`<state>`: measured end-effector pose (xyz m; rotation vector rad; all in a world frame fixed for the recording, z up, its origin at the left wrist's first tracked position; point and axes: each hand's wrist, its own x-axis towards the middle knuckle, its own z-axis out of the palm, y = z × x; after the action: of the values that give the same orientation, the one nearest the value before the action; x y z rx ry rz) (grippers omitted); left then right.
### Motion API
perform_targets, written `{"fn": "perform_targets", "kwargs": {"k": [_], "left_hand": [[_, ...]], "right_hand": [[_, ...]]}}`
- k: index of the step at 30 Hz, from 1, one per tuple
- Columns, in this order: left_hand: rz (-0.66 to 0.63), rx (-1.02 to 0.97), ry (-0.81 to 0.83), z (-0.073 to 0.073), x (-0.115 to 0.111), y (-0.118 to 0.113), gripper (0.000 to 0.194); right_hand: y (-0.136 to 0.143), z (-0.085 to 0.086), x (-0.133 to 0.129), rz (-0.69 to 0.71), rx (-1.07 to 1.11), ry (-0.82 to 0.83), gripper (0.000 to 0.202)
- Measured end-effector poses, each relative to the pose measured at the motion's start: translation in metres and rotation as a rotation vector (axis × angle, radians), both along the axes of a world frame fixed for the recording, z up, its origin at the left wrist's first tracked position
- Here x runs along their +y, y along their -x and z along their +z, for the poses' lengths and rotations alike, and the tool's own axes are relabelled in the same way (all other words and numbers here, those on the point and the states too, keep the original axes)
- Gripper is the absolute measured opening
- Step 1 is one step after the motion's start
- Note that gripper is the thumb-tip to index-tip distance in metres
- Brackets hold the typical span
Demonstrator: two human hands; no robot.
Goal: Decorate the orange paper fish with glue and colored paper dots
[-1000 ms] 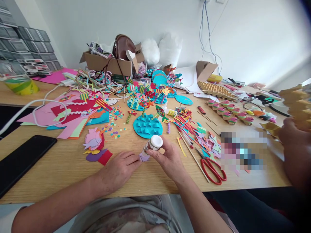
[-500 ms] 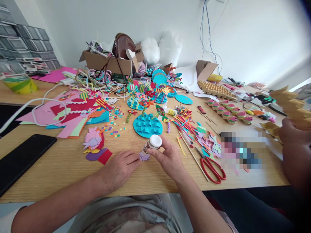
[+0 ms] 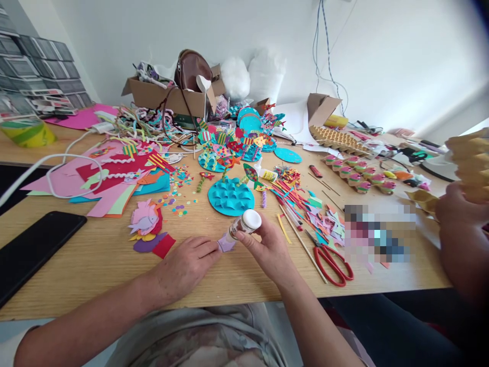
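Observation:
My right hand point(image 3: 273, 250) is closed around a glue stick point(image 3: 244, 224) with a white end turned up. The stick tilts, its lower end against a small lilac paper cutout point(image 3: 226, 244) on the table. My left hand point(image 3: 191, 265) has its fingers together and pins the cutout's left edge to the tabletop; its thumb is hidden. Just beyond the stick lies a round blue paper base point(image 3: 231, 199) with curled scales and decorated paper fish point(image 3: 252, 173) standing at its far side. Paper fish shapes point(image 3: 145, 216) lie stacked to the left.
Red-handled scissors point(image 3: 332, 262) and a thin wooden stick point(image 3: 303, 244) lie right of my hands, near paper scraps point(image 3: 328, 221). A black phone point(image 3: 40, 250) is at left. Another person's hand point(image 3: 460, 214) holds an egg carton point(image 3: 469, 163) at far right.
The glue stick and my right hand have shifted slightly right over the lilac cutout. My left hand stays in place. The other person's hand and egg carton have moved a little right.

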<state>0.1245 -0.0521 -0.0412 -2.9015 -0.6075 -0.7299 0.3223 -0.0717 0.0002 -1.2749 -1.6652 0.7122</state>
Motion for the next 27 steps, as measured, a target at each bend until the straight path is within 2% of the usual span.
{"fn": "perform_targets", "kwargs": {"k": [22, 27], "left_hand": [[0.009, 0.004, 0.046, 0.003, -0.001, 0.000, 0.030], [0.007, -0.013, 0.044, 0.003, -0.001, -0.001, 0.032]], "right_hand": [[0.006, 0.001, 0.001, 0.021, -0.100, 0.008, 0.017], [0.011, 0.002, 0.003, 0.028, -0.069, 0.011, 0.016]]}}
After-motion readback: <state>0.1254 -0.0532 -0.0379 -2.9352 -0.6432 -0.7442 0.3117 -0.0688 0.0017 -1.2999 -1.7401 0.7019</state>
